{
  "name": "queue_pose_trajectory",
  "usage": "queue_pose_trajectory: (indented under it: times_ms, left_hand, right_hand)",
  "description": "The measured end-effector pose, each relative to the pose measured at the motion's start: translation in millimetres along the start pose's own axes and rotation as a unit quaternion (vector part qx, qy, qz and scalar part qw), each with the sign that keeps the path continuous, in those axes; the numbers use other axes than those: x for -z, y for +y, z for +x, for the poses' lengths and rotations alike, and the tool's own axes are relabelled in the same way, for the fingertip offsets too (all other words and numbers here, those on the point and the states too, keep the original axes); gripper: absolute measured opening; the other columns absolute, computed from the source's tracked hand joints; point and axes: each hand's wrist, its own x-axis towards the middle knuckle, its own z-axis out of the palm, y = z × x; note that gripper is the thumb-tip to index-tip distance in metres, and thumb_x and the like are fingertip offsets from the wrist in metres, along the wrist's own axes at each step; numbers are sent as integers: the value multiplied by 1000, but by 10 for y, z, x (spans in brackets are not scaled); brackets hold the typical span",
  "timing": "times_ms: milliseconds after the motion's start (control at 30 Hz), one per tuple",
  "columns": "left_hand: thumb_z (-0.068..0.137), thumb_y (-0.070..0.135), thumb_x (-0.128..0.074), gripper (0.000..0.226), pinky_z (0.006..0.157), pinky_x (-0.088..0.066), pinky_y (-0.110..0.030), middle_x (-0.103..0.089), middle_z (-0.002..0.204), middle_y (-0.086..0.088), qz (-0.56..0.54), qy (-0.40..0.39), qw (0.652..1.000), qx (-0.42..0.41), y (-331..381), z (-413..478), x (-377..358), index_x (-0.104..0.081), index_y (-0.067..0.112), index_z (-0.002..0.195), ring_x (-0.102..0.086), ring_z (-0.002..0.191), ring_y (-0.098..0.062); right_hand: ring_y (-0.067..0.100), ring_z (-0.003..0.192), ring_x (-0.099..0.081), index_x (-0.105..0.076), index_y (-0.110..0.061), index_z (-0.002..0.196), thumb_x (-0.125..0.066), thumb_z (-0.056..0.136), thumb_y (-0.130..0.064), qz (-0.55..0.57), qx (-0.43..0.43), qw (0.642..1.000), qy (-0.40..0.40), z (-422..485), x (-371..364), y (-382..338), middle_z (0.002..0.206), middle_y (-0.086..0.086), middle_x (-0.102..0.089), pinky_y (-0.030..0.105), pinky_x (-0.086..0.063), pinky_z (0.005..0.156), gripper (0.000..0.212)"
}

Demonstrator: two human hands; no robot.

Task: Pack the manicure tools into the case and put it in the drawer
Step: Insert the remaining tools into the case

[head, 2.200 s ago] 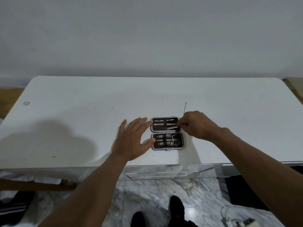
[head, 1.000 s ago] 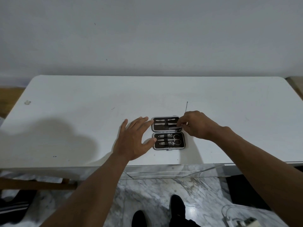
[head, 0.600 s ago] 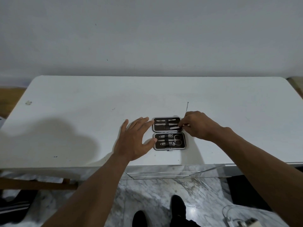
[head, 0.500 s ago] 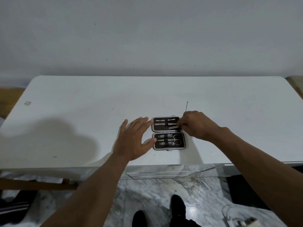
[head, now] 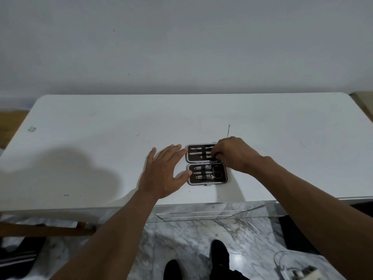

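A small dark manicure case lies open flat near the front edge of the white table. Its near half holds clippers and scissors under a strap; its far half holds slim metal tools. My left hand rests flat on the table, fingers spread, fingertips and thumb touching the case's left edge. My right hand covers the far half's right end, fingertips pinched on a slim tool there. A thin metal pick lies loose on the table just behind my right hand.
A mirrored drawer front runs under the table's front edge. Below are a marble floor, my dark shoes, a wooden bar at the left and a white device with a cable at the lower right. A plain wall stands behind the table.
My right fingertips have crept slightly left along the far half of the case. My left hand and the case have stayed in place.
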Motion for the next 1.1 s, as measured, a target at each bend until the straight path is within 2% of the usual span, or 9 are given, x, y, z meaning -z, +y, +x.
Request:
queue_pose_trajectory:
  times_ms: [300,400,567,733,900,1100]
  left_hand:
    - [87,63,-44,66,118,-17,-52,-40,153,12,-4,2,1000,-1,-6,5,0,-34,38,148,-30,143,-9]
    - [87,63,-43,66,119,-17,-51,-39,153,13,0,-1,1000,0,-8,7,-1,-33,38,148,-29,143,-8]
    - [88,64,-41,67,119,-15,-51,-37,154,13,2,-6,1000,1,-12,8,0,-31,39,149,-27,144,-7]
    - [88,64,-40,67,119,-16,-51,-37,154,13,3,-6,1000,1,-13,8,-2,-31,39,149,-27,144,-6]
    - [88,64,-41,67,119,-16,-51,-37,154,13,3,-5,1000,1,-17,9,-11,-30,39,149,-27,144,-6]
    - [87,64,-42,67,119,-16,-51,-38,154,14,4,-2,1000,2,-11,4,-13,-32,38,148,-27,144,-6]
  right_hand:
    - [28,94,-65,-73,-19,100,-52,87,-9,4,-5,1000,2,64,-43,-1,102,5,-74,35,-52,83,27]
    - [29,92,-65,-73,-18,100,-51,87,-9,-22,6,1000,-2,62,-38,-7,101,6,-73,33,-51,79,27]
    - [31,85,-65,-72,-16,93,-49,84,-10,-59,15,998,-23,45,-20,10,93,8,-73,39,-55,76,26]
    - [35,76,-62,-68,-12,85,-46,84,-6,-84,16,996,-34,55,-36,-13,86,13,-69,37,-54,68,23]
    - [35,76,-62,-67,-10,85,-47,85,-4,-105,28,994,-29,70,-50,-1,84,14,-68,38,-54,67,21]
    - [31,80,-64,-68,-13,86,-49,84,-3,-111,58,992,-3,67,-112,29,84,7,-69,39,-54,70,22]
